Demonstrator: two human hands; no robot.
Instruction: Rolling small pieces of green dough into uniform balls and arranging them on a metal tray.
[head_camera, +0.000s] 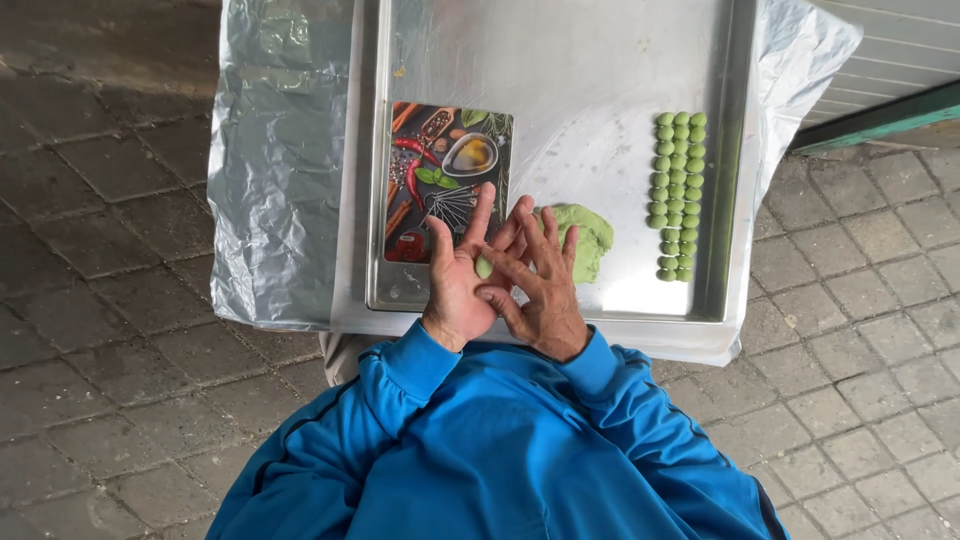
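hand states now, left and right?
Left hand: open, palm up, small green dough piece on it.
Right hand: open, fingers spread, pressing on that piece.

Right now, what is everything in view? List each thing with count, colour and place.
tray: one, silver metal, on the foil-covered stand
foil: one sheet, silver, under the tray, hanging over both sides
board: one, dark with printed food pictures, left part of the tray
dough lump: one, green, on the tray beside the right hand
dough balls: about three dozen, green, in three rows at the tray's right
dough piece: one, green, between the two palms
paving: grey blocks, all around
sleeves: two, blue, bottom of view
left hand: palm against the piece
right hand: laid over the left
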